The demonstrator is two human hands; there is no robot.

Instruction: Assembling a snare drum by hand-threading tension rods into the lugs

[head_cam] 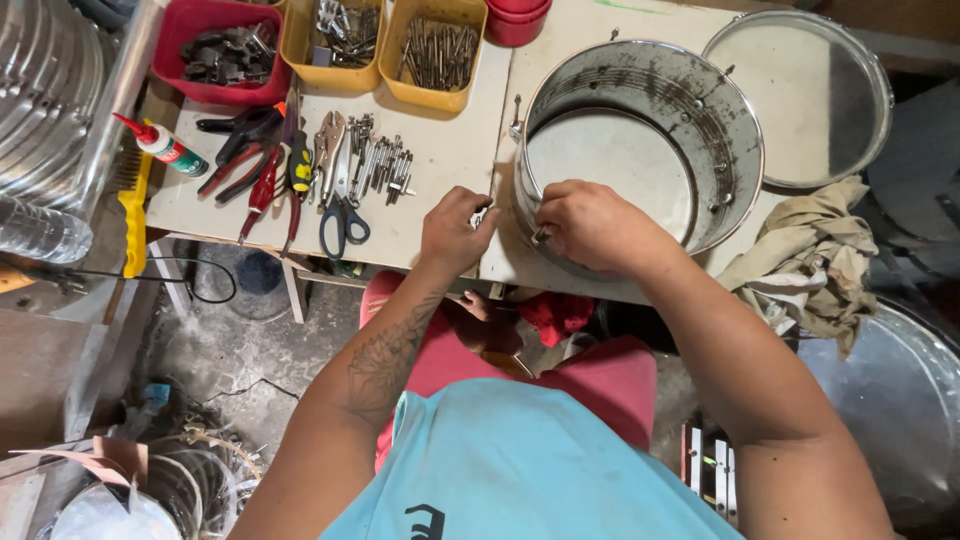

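Working at the near wall of a bottomless steel drum (640,140), a seated person pinches a small fastener at its rim with both hands. The right hand (590,222) curls over the rim from inside, its grip closed on a small metal piece against the wall; what exactly it holds is too small to tell. The left hand (455,230) meets it from outside, fingertips closed on a slim metal part just beside the drum.

The drum stands on the right half of a pale counter (450,160), near its front edge. A round metal lid (800,95) lies just behind it, and a crumpled rag (810,250) hangs off the counter's right side.

To the left lie pliers (245,150), blue-handled scissors (343,222) and a row of loose bolts (380,165). A red tray (222,50) and two yellow bins (400,45) of hardware sit along the back, with a glue bottle (165,148) at the far left.

The step in hand appears to be seating a fastener through the drum wall. The next move likely calls for steady pressure from both sides while the part is turned tight.
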